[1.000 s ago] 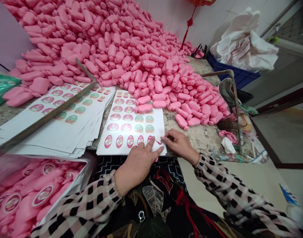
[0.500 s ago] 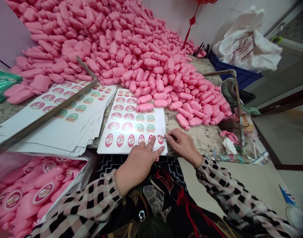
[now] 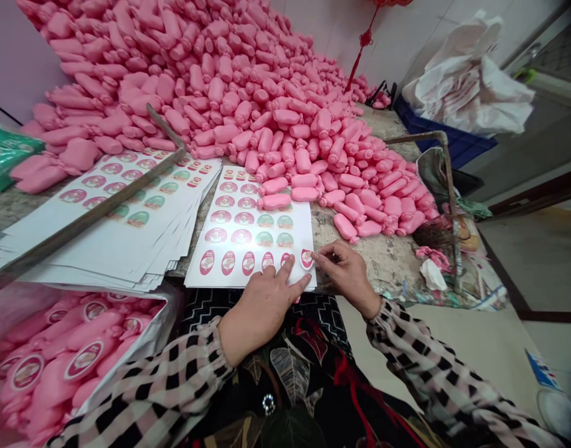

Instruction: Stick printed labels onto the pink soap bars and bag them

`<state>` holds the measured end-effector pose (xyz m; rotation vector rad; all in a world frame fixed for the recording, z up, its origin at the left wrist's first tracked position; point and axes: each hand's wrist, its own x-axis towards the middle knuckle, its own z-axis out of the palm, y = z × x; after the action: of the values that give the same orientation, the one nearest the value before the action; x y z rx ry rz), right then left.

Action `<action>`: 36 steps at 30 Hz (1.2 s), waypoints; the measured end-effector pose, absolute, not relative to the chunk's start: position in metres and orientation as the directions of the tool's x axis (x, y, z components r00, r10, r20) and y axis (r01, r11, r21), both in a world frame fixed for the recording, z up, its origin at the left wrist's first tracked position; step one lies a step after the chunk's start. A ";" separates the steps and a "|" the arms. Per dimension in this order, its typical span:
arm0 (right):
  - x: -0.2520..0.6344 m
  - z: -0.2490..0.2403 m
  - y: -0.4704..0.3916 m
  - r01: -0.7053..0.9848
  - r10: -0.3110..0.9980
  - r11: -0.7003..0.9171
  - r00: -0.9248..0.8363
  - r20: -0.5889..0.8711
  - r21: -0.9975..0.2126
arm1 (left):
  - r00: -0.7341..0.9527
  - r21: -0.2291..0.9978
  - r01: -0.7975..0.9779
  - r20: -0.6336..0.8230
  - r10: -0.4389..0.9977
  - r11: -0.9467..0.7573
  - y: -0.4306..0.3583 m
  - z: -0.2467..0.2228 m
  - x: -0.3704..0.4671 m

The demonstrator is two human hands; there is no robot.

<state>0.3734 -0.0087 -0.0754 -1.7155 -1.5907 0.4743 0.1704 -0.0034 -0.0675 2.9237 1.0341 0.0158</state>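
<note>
A sheet of stickers (image 3: 229,270) lies at the table's front edge, with oval red-and-white stickers along its bottom row. My left hand (image 3: 264,298) rests on its lower right part, fingers spread and pressing down. A small bit of something pink (image 3: 297,299) shows below that hand; most of it is hidden. My right hand (image 3: 348,270) pinches the right edge of the row's last oval sticker (image 3: 306,259) between thumb and forefinger. The sticker looks partly lifted and tilted from the sheet.
A large heap of pink bottle-shaped pieces (image 3: 220,93) covers the table's back, some overlapping the sheet. More sticker sheets (image 3: 93,249) are stacked left under a metal bar (image 3: 89,218). Labelled pink pieces (image 3: 80,361) fill a lined container lower left. A blue crate (image 3: 446,140) stands right.
My right hand has drawn slightly up with the last sticker's edge, which now tilts off the sheet. My left hand stays in place. The whole view has shifted slightly.
</note>
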 end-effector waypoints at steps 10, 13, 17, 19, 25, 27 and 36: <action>0.372 -0.069 -0.008 0.589 0.943 -0.001 0.270 0.196 -0.808 | 0.767 0.303 0.597 0.056 0.639 -0.743 0.002 -0.062 0.162; 0.365 -0.059 -0.009 0.535 0.934 -0.001 0.302 0.191 -0.845 | 0.634 0.633 0.559 0.090 0.768 -0.536 0.007 -0.051 0.156; 0.352 -0.049 -0.006 0.475 0.937 0.010 0.303 0.174 -0.880 | 0.394 0.973 0.220 -0.148 0.907 0.064 0.014 -0.036 0.153; 0.346 -0.047 -0.004 0.472 0.939 0.017 0.294 0.176 -0.882 | 0.413 0.944 -0.011 -0.297 0.861 0.331 0.015 -0.035 0.152; 0.357 -0.050 -0.006 0.573 0.948 0.003 0.258 0.184 -0.819 | 0.475 0.788 -0.265 -0.394 0.787 0.555 0.012 -0.047 0.149; 0.374 -0.049 -0.013 0.642 0.946 -0.009 0.255 0.202 -0.767 | 0.471 0.795 -0.259 -0.391 0.790 0.548 0.012 -0.050 0.147; 0.446 -0.047 -0.069 0.816 0.950 -0.192 0.295 0.107 -0.545 | 0.500 0.827 -0.170 -0.397 0.770 0.536 0.010 -0.049 0.149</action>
<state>0.4465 -0.0693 -0.0466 -2.0620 -1.5703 0.3470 0.1494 0.0098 -0.0487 0.8116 0.8629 0.6508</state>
